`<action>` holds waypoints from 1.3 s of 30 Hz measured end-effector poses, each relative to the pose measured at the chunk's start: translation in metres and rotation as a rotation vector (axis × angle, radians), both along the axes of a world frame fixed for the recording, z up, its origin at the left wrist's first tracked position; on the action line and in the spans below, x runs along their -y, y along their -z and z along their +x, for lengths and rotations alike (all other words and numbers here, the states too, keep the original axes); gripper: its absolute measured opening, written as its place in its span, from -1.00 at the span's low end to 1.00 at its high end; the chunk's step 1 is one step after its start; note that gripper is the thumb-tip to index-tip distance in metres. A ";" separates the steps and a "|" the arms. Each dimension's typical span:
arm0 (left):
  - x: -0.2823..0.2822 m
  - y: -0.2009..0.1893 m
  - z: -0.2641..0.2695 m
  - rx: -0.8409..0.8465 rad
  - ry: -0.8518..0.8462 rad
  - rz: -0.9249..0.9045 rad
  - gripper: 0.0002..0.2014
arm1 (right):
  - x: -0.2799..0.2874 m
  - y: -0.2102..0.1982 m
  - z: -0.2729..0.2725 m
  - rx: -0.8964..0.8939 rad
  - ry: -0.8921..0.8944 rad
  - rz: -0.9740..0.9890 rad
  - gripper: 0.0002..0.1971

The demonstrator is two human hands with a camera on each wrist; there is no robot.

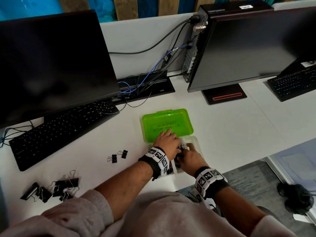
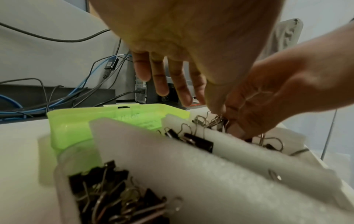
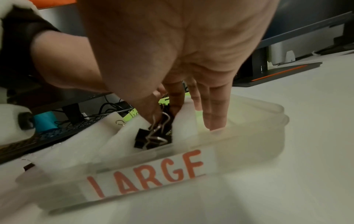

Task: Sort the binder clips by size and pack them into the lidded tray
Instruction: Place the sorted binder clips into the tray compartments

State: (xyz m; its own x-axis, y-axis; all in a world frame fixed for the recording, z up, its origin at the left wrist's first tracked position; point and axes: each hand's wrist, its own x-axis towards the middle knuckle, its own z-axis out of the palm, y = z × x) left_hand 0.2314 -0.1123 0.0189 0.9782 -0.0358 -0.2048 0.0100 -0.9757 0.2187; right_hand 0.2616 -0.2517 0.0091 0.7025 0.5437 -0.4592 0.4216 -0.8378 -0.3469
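The tray [image 1: 197,143] is a clear box with its green lid [image 1: 164,119] swung open flat behind it. White foam dividers [image 2: 191,166] split it into compartments. My left hand [image 1: 168,140] reaches over the tray with fingers straight, their tips over the lid. My right hand [image 1: 189,153] pinches a bunch of black binder clips [image 3: 153,137] between thumb and forefinger, low between two dividers; its other fingers [image 3: 214,115] rest straight in the neighbouring compartment. More clips [image 2: 118,197] fill the near compartment. A tag reading LARGE [image 3: 149,172] is on the tray's wall.
Two small clips [image 1: 118,156] lie on the white desk left of the tray. A pile of bigger clips [image 1: 56,189] sits at the near left. A keyboard [image 1: 63,132], monitors and cables stand behind. The desk edge runs just right of the tray.
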 end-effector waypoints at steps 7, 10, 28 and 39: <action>0.008 -0.002 -0.002 -0.128 0.177 0.148 -0.77 | -0.004 0.001 0.004 0.023 0.059 0.036 -0.69; 0.008 0.003 -0.003 -0.138 0.188 0.127 -0.76 | -0.006 0.002 0.006 0.042 0.106 0.030 -0.68; -0.129 0.043 -0.125 -0.285 -0.817 -0.305 -0.22 | -0.010 0.002 0.012 -0.148 0.173 0.026 -0.13; -0.115 0.053 -0.131 0.055 -0.934 -0.507 -0.72 | -0.015 0.002 0.012 -0.127 0.191 0.039 -0.17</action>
